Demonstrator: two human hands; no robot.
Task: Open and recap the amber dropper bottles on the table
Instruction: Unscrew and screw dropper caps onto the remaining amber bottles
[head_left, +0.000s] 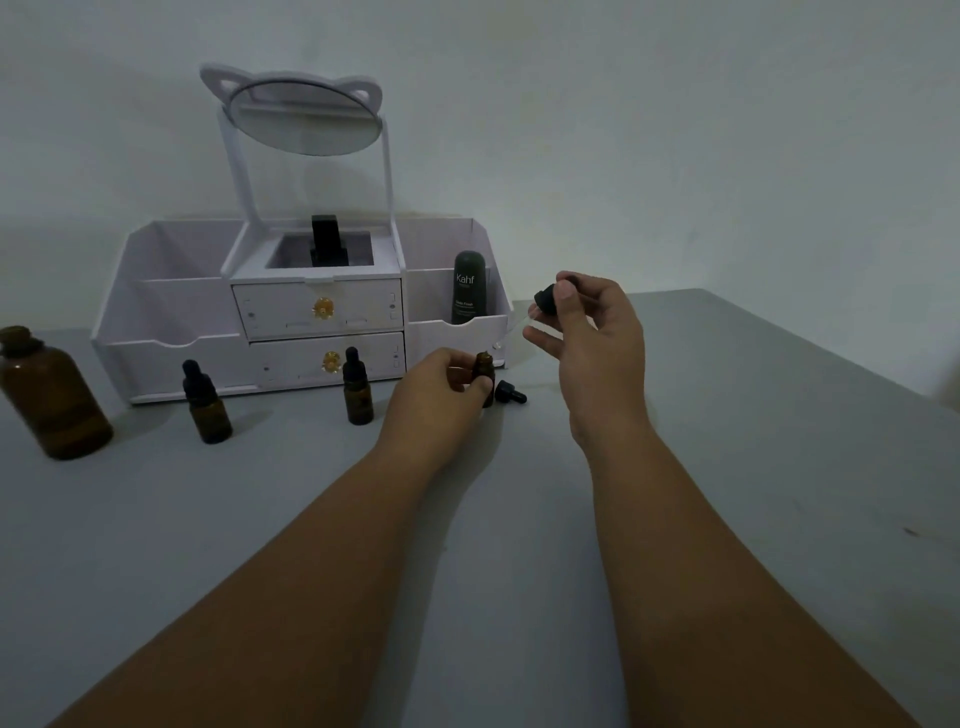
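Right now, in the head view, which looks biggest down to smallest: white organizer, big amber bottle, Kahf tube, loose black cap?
1. white organizer
2. big amber bottle, nearer the camera
3. Kahf tube, partly hidden in its compartment
4. loose black cap

A grey counter runs back to a pale wall. At its back edge, left of the middle, stands a white drawer organiser with a mirror on top. A large amber bottle stands upright near the left edge. In front of the organiser stand two capped amber dropper bottles, well apart. Right of them stands an uncapped amber bottle, with a loose black dropper cap lying on its side just beside it.
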